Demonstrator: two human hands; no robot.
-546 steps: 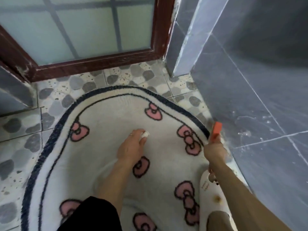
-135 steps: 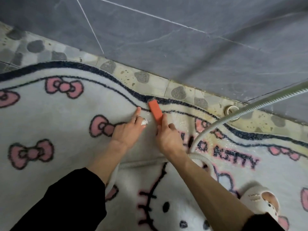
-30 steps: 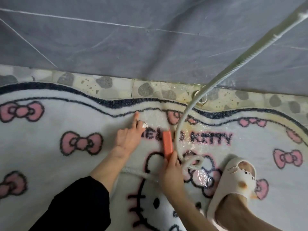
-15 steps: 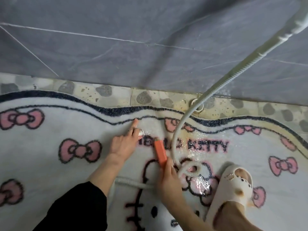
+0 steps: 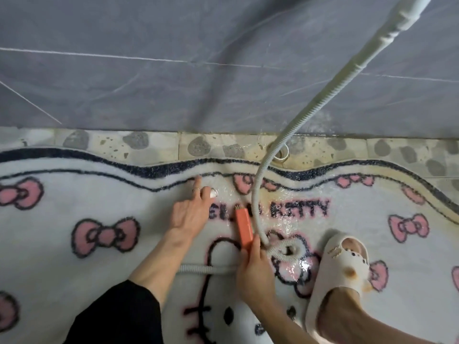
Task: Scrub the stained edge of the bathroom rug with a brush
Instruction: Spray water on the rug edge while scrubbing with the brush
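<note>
Head view, looking down at a white rug point(image 5: 62, 281) with pink bows, which runs out of frame at the left, right and bottom. Its pink-and-black lettering point(image 5: 300, 209) is partly covered by the left hand point(image 5: 188, 214), the brush point(image 5: 243, 229) and a ribbed hose point(image 5: 323, 100). The hose leaves the frame at the top right. Lower down it loops on the rug, passes under the right hand point(image 5: 253, 271) and disappears beneath the left forearm; its end is not visible. The brush bristles are mostly hidden under the orange handle, with only a small tuft showing at the far tip.

The brush lies on the lettering, inside the rug's dark border point(image 5: 159, 171) and apart from it. Its long axis runs from the person toward the grey wall point(image 5: 198, 70), with the far end leaning slightly left. The bristle end points at the wall and the handle end points back at the person.

The right hand's grip is closed round the near end of the handle. The left hand rests on the rug just left of the brush, its index finger straight and reaching toward the border. Its other fingers curl on a small white piece point(image 5: 213, 193), which is too small to identify. A yellowish stain point(image 5: 402, 173) follows the border at the right. A slipper point(image 5: 340, 264) stands on the rug right of the hose loop, and a black sleeve point(image 5: 119, 316) is cut off at the bottom.
</note>
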